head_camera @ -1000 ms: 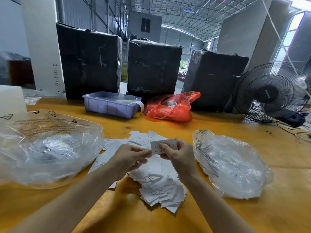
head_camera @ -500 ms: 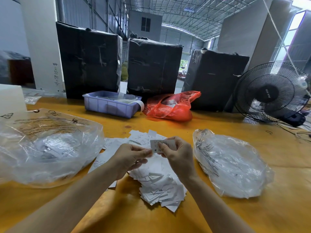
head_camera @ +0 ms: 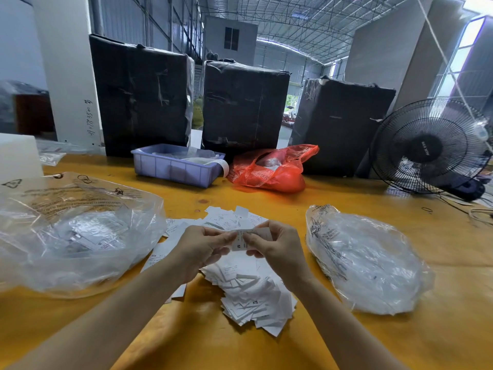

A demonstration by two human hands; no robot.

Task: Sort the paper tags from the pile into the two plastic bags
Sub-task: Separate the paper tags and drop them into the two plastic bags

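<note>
Two hands: left hand (head_camera: 202,247), right hand (head_camera: 277,249) pinch one tag (head_camera: 241,243) | two bags

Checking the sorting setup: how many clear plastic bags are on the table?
2. One clear bag lies left of the tag pile; the other lies right of it. The red bag at the back isn't counted.

head view, sole camera: worn at head height at the near edge of the yellow table (head_camera: 346,198), wide-angle, facing forward and down; forearms enter from the near edge, far boxes (head_camera: 245,105) small. no second view.
</note>
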